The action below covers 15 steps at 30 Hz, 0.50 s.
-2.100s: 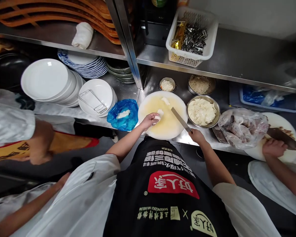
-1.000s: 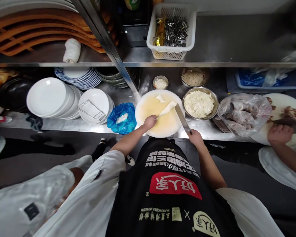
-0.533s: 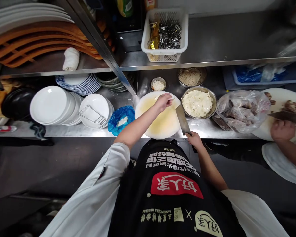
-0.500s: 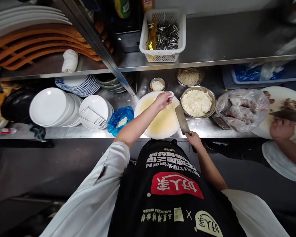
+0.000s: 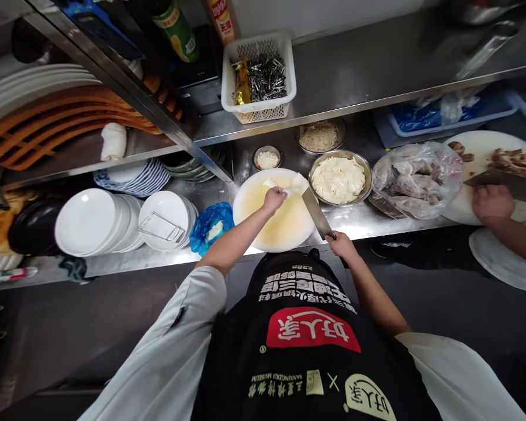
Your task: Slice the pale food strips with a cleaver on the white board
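Note:
My left hand [image 5: 274, 199] is closed over the round white cutting board [image 5: 267, 234], pinching a pale white piece [image 5: 291, 191] that extends toward the cleaver. In my right hand [image 5: 342, 243] is the handle of a cleaver [image 5: 318, 215], its blade over the board's right edge. Another white piece [image 5: 269, 182] lies near the back of the board, which has a yellowish wet surface. Just right of the board stands a metal bowl [image 5: 368, 186] full of creamy white pieces. Behind the board is a small bowl [image 5: 280, 159] of chopped white bits.
A blue plastic bag [image 5: 197, 231] and stacked white plates [image 5: 87, 222] stand at the left. A plastic bag of meat [image 5: 414, 178] lies right of the bowl. Farther right, another person's hand [image 5: 493, 202] holds a cleaver. A white basket [image 5: 258, 108] sits on the shelf above.
The view has shifted and tilted. My left hand has come lower, and the white piece now stretches toward the blade. A second white piece shows at the back of the board.

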Available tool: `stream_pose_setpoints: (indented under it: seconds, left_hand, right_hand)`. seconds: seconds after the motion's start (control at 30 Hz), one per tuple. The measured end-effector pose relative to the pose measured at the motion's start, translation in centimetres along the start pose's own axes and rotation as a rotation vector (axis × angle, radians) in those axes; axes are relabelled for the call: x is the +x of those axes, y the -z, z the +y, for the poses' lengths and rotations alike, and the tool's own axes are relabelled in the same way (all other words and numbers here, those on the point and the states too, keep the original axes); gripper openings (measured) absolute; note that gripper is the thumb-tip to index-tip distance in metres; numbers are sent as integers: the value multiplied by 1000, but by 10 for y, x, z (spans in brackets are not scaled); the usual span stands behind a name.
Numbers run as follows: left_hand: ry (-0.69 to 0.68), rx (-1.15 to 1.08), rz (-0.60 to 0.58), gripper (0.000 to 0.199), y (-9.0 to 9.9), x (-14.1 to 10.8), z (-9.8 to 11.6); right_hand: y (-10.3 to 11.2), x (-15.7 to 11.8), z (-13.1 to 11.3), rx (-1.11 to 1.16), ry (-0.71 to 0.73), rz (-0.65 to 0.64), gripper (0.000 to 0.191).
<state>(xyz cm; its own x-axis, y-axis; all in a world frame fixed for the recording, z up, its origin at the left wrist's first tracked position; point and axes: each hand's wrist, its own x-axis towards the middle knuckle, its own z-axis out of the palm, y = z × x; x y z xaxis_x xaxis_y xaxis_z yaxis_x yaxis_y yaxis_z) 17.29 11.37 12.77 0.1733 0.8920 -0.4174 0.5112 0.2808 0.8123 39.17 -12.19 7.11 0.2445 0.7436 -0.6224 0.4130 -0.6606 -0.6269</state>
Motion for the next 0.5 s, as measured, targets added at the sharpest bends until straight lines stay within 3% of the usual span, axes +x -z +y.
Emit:
stream_pose_setpoints:
  seconds: [0.13, 0.23, 0.4, 0.5]
  left_hand:
    - [-28, 358, -33, 11, 5, -26, -77]
    - [-71, 506, -39, 18, 15, -42, -116]
    - [-280, 706, -131, 24, 33, -55, -151]
    - [-334, 734, -190, 29, 37, -60, -164]
  right_hand:
    - [4, -1, -4, -62, 19, 7, 23]
    - [8, -2, -6, -99, 35, 3, 23]
    - [13, 5, -5, -169, 12, -35, 20]
    - [18, 11, -2, -351, 47, 30, 21]
